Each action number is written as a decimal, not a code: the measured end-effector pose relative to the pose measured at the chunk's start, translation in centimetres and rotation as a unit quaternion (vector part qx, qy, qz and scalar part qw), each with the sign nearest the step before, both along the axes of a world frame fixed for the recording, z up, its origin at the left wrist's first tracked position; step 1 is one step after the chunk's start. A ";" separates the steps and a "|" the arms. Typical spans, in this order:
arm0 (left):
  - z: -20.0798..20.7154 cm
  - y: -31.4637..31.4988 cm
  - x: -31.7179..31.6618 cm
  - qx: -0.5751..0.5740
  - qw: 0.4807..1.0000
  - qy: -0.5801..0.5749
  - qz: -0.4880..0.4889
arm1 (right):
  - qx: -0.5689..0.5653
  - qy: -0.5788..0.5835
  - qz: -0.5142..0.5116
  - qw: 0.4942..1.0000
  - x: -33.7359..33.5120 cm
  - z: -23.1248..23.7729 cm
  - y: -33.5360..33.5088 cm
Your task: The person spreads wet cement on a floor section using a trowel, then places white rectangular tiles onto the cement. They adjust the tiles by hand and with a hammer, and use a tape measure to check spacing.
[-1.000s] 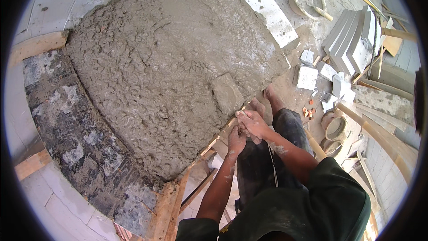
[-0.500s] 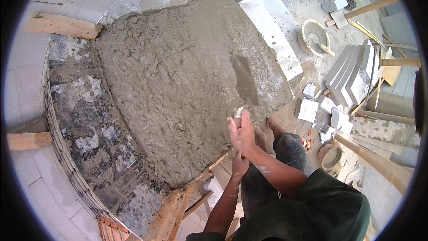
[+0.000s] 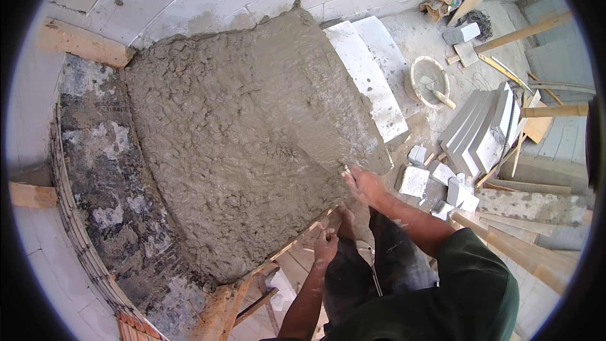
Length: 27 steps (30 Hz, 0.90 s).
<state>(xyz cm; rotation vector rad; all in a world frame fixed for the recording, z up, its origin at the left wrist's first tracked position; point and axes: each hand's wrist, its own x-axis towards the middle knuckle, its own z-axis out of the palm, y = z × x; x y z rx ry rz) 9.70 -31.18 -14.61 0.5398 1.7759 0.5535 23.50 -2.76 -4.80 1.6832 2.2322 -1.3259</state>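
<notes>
- Wet concrete (image 3: 208,132): spread ahead of you, use it as datum. Rough across its left and middle, smoother toward its right.
- Right grip (image 3: 366,187): fingers wrapped round the handle of the trowel (image 3: 345,172), over the concrete's near right part. Blade blends into the grey; can't read its tilt.
- Left grip (image 3: 326,246): fingers curled, just off the concrete's near edge. Can't tell if it pinches anything.
- Gouge risk: if the blade tips, its edge digs in and leaves a groove. Likely cause is your long reach from the concrete's near side.
- Ridge risk: uneven pressure where the concrete goes from smooth to rough would leave a step.
- Slip risk: wet mix on the handle could let it roll in your right grip.
- Edge risk: leaning on the wooden strip (image 3: 303,235) along the concrete's near edge could shift it and let mix slump out.
- Footing: your bare foot (image 3: 346,222) is right beside the concrete's near edge. A short step forward marks the surface.
- White panel (image 3: 363,79) borders the concrete's right side; a wide stroke could catch it.
</notes>
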 end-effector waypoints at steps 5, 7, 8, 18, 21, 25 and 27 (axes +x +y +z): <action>-0.1 1.5 2.1 -0.036 0.994 0.092 -0.049 | -0.062 -0.143 0.369 0.916 7.9 -1.5 5.3; -1.6 2.2 3.6 -0.041 0.993 0.100 -0.038 | -0.074 -0.162 0.469 0.865 7.8 -2.3 7.2; -2.1 1.8 4.6 -0.047 0.992 0.108 -0.039 | -0.106 -0.169 0.502 0.841 7.1 -3.2 9.0; -3.4 7.7 15.5 0.071 0.982 0.039 0.168 | 0.124 -0.190 0.483 0.845 -9.4 -5.6 36.5; 0.1 10.6 15.9 0.031 0.993 0.099 0.056 | 0.206 -0.197 0.444 0.850 -14.7 -5.2 43.1; -0.9 10.9 17.9 -0.148 0.958 -0.038 0.243 | 0.247 -0.162 0.366 0.882 -19.3 -6.4 50.1; -2.7 8.8 18.6 -0.090 0.970 0.016 0.223 | 0.258 -0.132 0.375 0.881 -20.7 -7.8 53.4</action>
